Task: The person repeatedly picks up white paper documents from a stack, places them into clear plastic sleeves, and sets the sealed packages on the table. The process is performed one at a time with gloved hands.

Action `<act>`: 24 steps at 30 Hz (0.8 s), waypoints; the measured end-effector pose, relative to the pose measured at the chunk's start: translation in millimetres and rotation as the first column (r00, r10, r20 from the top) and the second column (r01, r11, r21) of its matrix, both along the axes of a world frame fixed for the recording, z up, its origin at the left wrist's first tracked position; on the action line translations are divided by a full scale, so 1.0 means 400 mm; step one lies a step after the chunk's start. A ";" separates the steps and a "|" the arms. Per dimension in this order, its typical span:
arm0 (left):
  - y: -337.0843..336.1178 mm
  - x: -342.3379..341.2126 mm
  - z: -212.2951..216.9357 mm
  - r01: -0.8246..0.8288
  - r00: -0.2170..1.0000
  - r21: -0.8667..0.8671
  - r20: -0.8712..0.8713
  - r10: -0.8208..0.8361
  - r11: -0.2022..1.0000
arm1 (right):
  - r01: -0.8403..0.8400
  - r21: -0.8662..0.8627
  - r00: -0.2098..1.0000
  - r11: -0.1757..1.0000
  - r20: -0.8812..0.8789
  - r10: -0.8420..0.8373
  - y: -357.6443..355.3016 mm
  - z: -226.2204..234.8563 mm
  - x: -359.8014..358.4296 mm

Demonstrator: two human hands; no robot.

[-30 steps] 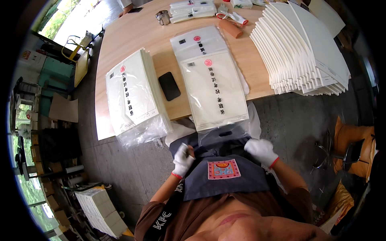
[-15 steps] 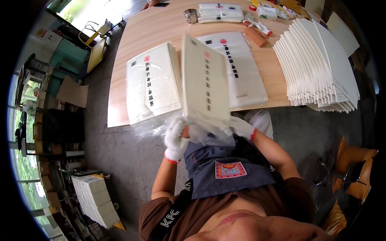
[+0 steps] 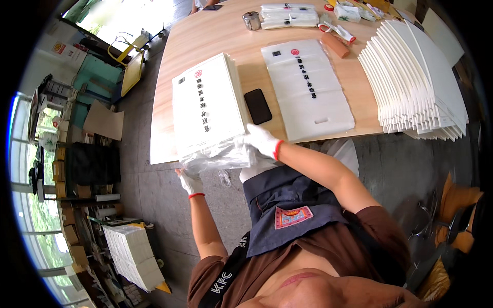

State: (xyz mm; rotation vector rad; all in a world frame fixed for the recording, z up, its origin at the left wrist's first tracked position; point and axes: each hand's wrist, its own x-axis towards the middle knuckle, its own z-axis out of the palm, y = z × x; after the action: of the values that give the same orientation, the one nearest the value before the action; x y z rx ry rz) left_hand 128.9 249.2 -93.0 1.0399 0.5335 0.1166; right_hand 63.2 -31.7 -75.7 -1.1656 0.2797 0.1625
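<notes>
A pile of cream paper packets (image 3: 210,100) in clear plastic bags lies at the table's left front, black printing and a red round mark on top. Its loose plastic ends (image 3: 221,156) hang over the near edge. My left hand (image 3: 189,181), in a white glove with a red cuff and bare fingertips, is at the pile's near left corner, fingers stretched out. My right hand (image 3: 262,140), gloved too, lies against the near right corner with fingers extended. A black phone (image 3: 258,106) rests beside the pile. Right of it lies a flat stack of printed plastic bags (image 3: 310,95).
At the table's right, many white folded sheets (image 3: 405,82) are fanned out. Behind stand a metal tin (image 3: 251,20), bundled plastic bags (image 3: 289,16), a brown roll (image 3: 335,45) and scissors (image 3: 343,32). A chair (image 3: 457,215) is at the right; stacked paper (image 3: 133,256) stands on the left.
The packet that both hands held upright now lies on the pile at the left. My hands have moved left to the pile's near corners, and the phone has come into view.
</notes>
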 end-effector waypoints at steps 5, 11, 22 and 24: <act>-0.106 -0.182 -0.231 0.639 0.726 0.061 -0.375 -0.576 0.766 | -0.340 0.114 0.927 0.934 -0.130 0.353 -0.026 -0.046 -0.292; -0.658 -0.288 0.018 0.427 0.180 0.904 -0.097 -0.979 -0.011 | 0.107 -0.060 0.925 0.992 -0.359 -0.121 -0.230 -0.122 -0.537; -0.996 -0.152 -0.062 0.294 0.014 0.920 -0.276 -0.961 -0.260 | 0.396 -0.042 0.912 0.917 -0.095 -0.398 -0.346 -0.118 -0.555; -0.992 -0.128 -0.055 0.379 0.021 0.896 -0.260 -0.965 -0.233 | 0.502 -0.283 0.840 0.817 -0.067 -0.539 -0.409 -0.090 -0.459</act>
State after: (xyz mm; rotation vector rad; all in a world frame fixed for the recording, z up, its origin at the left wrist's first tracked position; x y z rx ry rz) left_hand 77.8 -147.8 -114.9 2.0876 -1.1970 -0.5798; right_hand -120.3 -195.2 -111.8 -1.2907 0.7599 -0.2871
